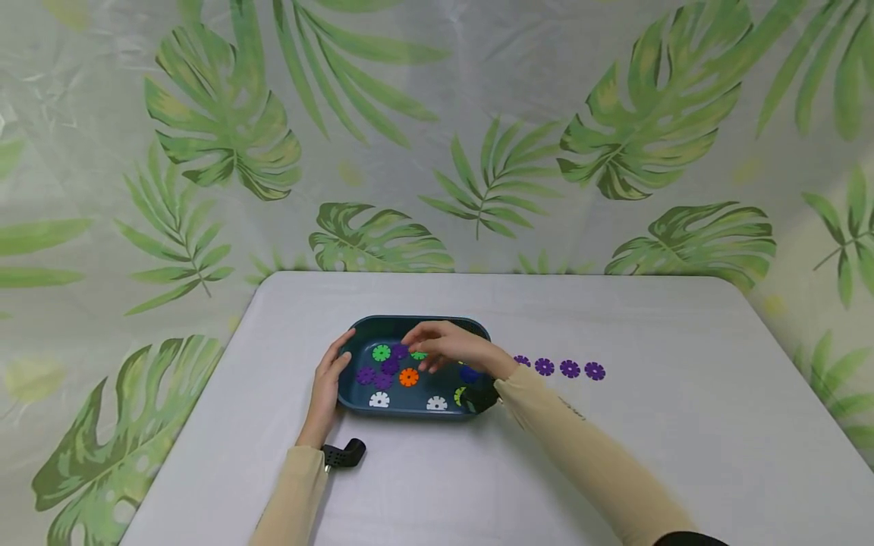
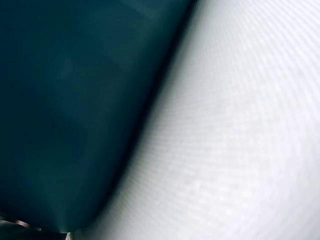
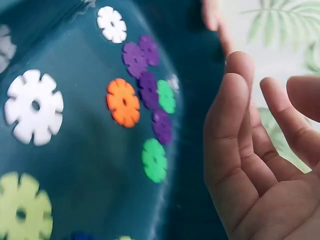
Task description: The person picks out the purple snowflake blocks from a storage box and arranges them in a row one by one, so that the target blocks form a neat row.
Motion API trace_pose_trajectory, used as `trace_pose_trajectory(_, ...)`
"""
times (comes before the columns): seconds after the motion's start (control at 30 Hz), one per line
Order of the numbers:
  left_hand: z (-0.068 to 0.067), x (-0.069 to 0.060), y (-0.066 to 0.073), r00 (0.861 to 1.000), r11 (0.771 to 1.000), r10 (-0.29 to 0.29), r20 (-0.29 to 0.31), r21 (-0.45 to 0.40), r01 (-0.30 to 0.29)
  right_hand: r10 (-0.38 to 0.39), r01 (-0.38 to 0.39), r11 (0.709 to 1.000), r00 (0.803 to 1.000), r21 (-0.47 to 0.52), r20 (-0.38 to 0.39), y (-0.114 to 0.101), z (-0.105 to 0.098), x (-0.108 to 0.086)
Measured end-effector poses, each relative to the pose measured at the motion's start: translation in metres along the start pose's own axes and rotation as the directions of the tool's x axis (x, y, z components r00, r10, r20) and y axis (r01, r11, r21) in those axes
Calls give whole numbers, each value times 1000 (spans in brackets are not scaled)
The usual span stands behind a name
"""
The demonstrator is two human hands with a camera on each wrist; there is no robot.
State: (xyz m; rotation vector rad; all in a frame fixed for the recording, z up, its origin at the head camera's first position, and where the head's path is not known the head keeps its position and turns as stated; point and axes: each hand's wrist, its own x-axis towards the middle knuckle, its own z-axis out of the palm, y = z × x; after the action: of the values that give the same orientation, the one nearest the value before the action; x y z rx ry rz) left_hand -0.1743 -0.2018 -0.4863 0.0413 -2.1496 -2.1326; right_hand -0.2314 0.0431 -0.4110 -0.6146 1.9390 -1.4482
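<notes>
A dark teal tray (image 1: 423,413) lies on the table, holding several notched plastic discs. My left hand (image 1: 331,379) grips its left end, the thumb over the rim and the fingers along the outside. Above the tray hovers my right hand (image 1: 447,345), its fingers loosely bent with nothing between them. Beneath and beside it are purple discs (image 1: 366,375), an orange disc (image 3: 123,102), green discs (image 3: 154,160) and white discs (image 3: 34,107). A yellow-green disc (image 3: 22,210) is nearer the right wrist. The left wrist view has only the tray's outer wall (image 2: 75,110) and tablecloth.
To the right of the tray, several purple discs (image 1: 570,368) lie in a row on the white table (image 1: 683,440). The right forearm passes close to that row. A leaf-patterned curtain (image 1: 505,98) hangs behind the table.
</notes>
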Motion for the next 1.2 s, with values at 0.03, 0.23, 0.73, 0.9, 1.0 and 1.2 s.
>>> trace_pose_trajectory(0.03, 1, -1, 4, 1000, 1000, -1, 5, -3, 1, 17, -17, 1000, 1000, 1, 10, 0, 4, 6)
trace_pose_trajectory(0.23, 3, -7, 19, 1000, 1000, 1, 17, 18, -2, 141, -142, 990, 990, 20, 14, 9, 20, 36)
trace_pose_trajectory(0.73, -1, 2, -9, 1000, 999, 27, 0, 21, -27, 300, -300, 948, 954, 105, 21, 11, 34, 62)
trace_pose_trajectory(0.9, 0, 3, -8, 1000, 1000, 22, -2, 14, -22, 298, -297, 953, 955, 50, -6, 12, 34, 64)
trace_pose_trajectory(1.0, 2, -1, 1, 1000, 1000, 19, 5, 2, -19, 276, -276, 961, 960, -1, -43, 13, 35, 64)
trace_pose_trajectory(1.2, 3, -5, 13, 1000, 1000, 5, 9, -9, -5, 202, -203, 979, 979, -36, -33, 11, 23, 55)
